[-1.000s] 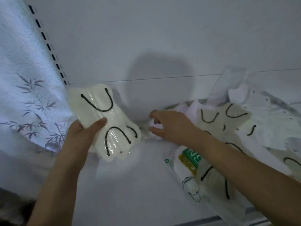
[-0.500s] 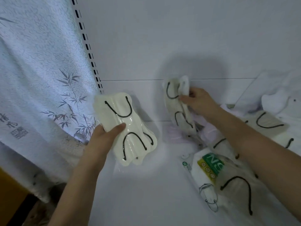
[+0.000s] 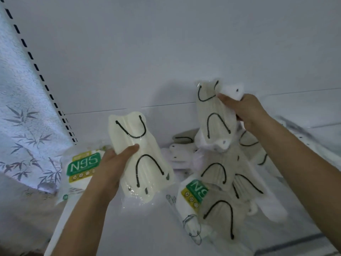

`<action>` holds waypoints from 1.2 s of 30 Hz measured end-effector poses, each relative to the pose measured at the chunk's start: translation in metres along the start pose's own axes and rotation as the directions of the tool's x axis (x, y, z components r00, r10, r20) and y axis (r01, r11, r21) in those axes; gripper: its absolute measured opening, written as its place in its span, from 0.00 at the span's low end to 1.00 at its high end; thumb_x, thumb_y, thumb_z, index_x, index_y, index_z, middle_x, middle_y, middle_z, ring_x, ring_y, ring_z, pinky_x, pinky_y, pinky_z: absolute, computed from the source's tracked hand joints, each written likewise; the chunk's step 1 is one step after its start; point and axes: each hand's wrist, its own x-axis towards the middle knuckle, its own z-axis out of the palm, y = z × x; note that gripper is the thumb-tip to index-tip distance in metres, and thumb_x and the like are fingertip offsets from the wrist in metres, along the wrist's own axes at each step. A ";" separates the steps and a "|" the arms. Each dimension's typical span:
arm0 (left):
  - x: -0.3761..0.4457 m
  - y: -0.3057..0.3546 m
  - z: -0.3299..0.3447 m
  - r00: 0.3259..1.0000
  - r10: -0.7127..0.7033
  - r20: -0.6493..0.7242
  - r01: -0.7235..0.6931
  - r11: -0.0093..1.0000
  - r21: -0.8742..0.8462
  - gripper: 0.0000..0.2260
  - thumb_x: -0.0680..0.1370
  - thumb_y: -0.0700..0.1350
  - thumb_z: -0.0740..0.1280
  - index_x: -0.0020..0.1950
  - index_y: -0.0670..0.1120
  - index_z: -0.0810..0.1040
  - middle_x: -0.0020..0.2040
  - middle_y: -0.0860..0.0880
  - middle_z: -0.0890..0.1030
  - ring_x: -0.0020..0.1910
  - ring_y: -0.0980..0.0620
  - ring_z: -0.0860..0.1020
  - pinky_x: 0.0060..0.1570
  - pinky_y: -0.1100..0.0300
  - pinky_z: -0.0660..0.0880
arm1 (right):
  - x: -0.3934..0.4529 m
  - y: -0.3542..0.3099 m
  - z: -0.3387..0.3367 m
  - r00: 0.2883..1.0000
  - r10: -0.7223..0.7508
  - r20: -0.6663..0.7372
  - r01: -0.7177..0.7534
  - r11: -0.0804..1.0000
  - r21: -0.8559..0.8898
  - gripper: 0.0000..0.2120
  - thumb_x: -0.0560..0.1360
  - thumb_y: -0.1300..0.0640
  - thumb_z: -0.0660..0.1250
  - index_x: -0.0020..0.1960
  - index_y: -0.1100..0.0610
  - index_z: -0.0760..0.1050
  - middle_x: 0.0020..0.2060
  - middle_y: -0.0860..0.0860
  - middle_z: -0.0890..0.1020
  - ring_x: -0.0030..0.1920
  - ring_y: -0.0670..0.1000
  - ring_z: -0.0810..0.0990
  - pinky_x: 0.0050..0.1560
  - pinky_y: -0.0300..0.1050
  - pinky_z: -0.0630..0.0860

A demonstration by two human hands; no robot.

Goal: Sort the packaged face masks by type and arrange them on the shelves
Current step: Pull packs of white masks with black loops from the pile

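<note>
My left hand grips a stack of cream masks with black ear loops, sealed in clear wrap, held upright over the white shelf. My right hand holds up a grey-beige mask with black loops together with a white mask, above the pile. Below lies a heap of loose packaged masks, beige and white, with an N95 pack at its front. Another N95 pack lies at the shelf's left edge, partly behind my left hand.
The white back panel rises behind the shelf. A slotted upright runs down the left side. A pale cloth with a bamboo print hangs to the left of it. A dark rail marks the shelf's front edge.
My right hand has lifted the grey-beige mask higher out of the pile. The view has shifted, and the second N95 pack at the left now shows. My left hand keeps its stack.
</note>
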 end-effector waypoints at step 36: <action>-0.008 -0.024 -0.001 0.996 -0.002 -0.090 0.008 0.998 0.063 0.06 0.76 0.46 0.73 0.52 0.49 0.82 0.41 0.48 0.87 0.40 0.45 0.86 0.43 0.46 0.83 | 0.023 0.026 0.031 0.967 -0.148 0.205 0.172 0.980 -0.103 0.15 0.75 0.48 0.72 0.41 0.60 0.75 0.35 0.51 0.77 0.31 0.43 0.73 0.35 0.34 0.69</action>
